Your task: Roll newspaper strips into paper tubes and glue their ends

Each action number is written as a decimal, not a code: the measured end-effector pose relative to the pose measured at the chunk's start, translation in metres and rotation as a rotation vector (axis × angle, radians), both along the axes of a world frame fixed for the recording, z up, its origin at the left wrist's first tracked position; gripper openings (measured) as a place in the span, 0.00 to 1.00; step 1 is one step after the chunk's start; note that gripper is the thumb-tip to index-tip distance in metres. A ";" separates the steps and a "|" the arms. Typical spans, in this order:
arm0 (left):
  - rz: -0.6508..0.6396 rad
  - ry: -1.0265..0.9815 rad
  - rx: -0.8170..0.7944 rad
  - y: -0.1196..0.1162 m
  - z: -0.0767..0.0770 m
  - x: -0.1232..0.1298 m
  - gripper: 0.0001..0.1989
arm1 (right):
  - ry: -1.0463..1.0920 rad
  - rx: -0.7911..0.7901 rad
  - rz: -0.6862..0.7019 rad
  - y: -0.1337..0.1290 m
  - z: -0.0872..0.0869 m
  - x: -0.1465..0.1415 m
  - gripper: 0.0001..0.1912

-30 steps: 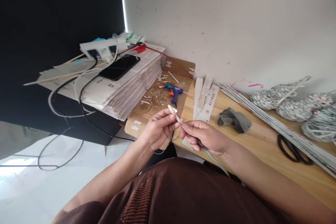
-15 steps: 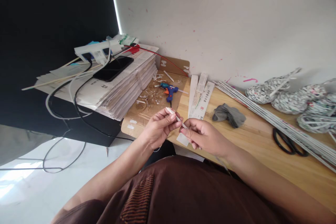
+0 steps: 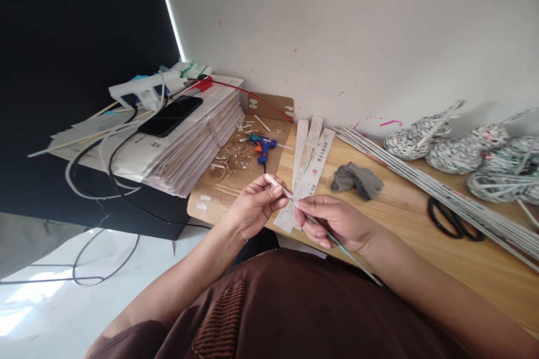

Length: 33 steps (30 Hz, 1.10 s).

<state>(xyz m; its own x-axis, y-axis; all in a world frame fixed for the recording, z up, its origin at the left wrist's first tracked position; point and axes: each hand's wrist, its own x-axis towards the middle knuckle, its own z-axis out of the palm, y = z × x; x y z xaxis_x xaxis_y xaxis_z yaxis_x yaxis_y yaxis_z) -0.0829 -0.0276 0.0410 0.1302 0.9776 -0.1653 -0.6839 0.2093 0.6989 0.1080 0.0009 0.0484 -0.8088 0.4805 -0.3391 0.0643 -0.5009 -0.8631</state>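
Between my hands runs a thin rolled paper tube (image 3: 337, 243), slanting from upper left down to the right, its lower end near my lap. My left hand (image 3: 257, 202) pinches the white upper end between thumb and fingers. A short way along, my right hand (image 3: 332, 219) is closed around the same tube, thumb and index finger pressed on it. Just beyond my hands, flat paper strips (image 3: 319, 165) printed with characters lie on the wooden table (image 3: 404, 258). A blue glue gun (image 3: 265, 149) rests on a cardboard sheet (image 3: 229, 193) ahead of my left hand.
Left stands a thick paper stack (image 3: 202, 143) bearing a black phone (image 3: 172, 115) and a power strip (image 3: 145, 90) with trailing cables. Rightward are a grey cloth (image 3: 357, 180), a bundle of paper tubes (image 3: 421, 182), black-handled scissors (image 3: 446, 219) and wound paper coils (image 3: 455, 151).
My right hand has turned and opened its lower fingers somewhat, so more of the tube shows beneath it. My left hand keeps its pinch. The view has shifted slightly to the right.
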 end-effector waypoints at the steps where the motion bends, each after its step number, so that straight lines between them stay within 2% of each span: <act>1: -0.009 -0.001 0.004 0.000 0.000 0.001 0.09 | 0.011 -0.028 0.013 0.001 -0.002 0.001 0.20; 4: -0.010 -0.003 0.006 0.003 -0.002 0.006 0.10 | -0.063 0.097 -0.016 -0.003 -0.006 0.004 0.22; 8: 0.074 -0.008 -0.034 0.006 -0.003 0.010 0.19 | -0.243 0.550 -0.183 -0.012 -0.004 0.007 0.17; 10: 0.115 -0.002 -0.045 0.006 -0.004 0.012 0.16 | -0.318 0.759 -0.257 -0.016 -0.002 0.010 0.16; 12: 0.134 0.011 -0.053 0.007 -0.004 0.014 0.11 | -0.352 0.834 -0.283 -0.017 -0.001 0.012 0.17; 14: 0.134 0.022 -0.062 0.008 -0.004 0.016 0.09 | -0.324 0.743 -0.268 -0.017 -0.001 0.013 0.18; 19: 0.094 0.006 -0.093 0.008 -0.006 0.018 0.08 | -0.101 0.223 -0.136 -0.011 -0.004 0.019 0.20; 21: 0.073 -0.002 -0.091 0.008 -0.006 0.019 0.08 | -0.031 0.119 -0.118 -0.010 -0.005 0.021 0.20; 25: 0.015 -0.005 -0.057 0.008 -0.007 0.020 0.15 | -0.058 0.162 -0.148 -0.011 -0.008 0.023 0.21; 27: 0.009 0.008 -0.043 0.007 -0.008 0.022 0.13 | -0.089 0.196 -0.165 -0.012 -0.010 0.023 0.21; 31: 0.047 0.024 -0.074 0.006 -0.009 0.024 0.10 | -0.045 0.081 -0.119 -0.012 -0.012 0.024 0.22; 33: 0.074 0.031 -0.086 0.007 -0.008 0.025 0.10 | -0.066 0.107 -0.108 -0.013 -0.011 0.026 0.23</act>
